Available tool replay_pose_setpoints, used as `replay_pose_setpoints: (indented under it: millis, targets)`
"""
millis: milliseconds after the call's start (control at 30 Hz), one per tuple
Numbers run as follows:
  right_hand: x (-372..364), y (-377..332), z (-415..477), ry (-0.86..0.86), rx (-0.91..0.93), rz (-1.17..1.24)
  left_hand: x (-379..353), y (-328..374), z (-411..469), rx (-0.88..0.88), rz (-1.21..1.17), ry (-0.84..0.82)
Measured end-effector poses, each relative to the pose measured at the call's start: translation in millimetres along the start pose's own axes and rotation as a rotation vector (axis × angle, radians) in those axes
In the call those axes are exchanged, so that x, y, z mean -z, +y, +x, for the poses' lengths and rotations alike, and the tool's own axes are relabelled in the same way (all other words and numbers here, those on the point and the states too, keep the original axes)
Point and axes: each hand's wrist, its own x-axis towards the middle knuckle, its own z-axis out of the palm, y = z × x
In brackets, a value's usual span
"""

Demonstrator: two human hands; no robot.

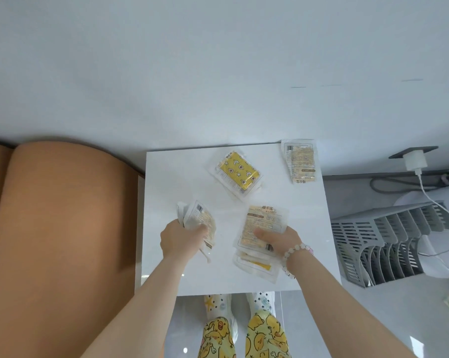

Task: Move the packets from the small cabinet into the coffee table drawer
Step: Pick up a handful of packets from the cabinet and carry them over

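On top of the small white cabinet [166,275] lie several clear packets with yellow contents. My left hand [178,240] grips a bunch of packets [201,220] above the cabinet's left part. My right hand [283,240] holds a stack of packets [263,226], thumb on top; more of that stack [254,264] shows beneath it. A packet with a yellow star-and-moon pattern [237,174] lies at the middle back. Another pale packet [299,160] lies at the back right corner, overhanging the edge. The coffee table drawer is not in view.
An orange-brown sofa [63,228] stands left of the cabinet. At the right a grey slotted rack [388,241] lies on the floor, with a white charger [414,161] plugged into a socket and its cable trailing down. The wall fills the upper half.
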Motion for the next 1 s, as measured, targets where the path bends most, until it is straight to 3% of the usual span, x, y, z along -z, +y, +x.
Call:
replay_pose_setpoints:
  millis: [233,433,700,1000]
  targets:
    - [23,-13,-41,0.02,0.022,0.056,19,21,-26,-0.007,-0.369,-0.154]
    - [77,-53,-115,0.057,0.128,0.134,25,71,-83,-0.044,-0.488,-0.319]
    - [118,-77,-190,0.111,0.213,0.324,41,154,-159,-0.226,-0.479,-0.468]
    - [144,-74,-262,0.19,0.286,0.462,49,187,-215,-0.386,-0.424,-0.64]
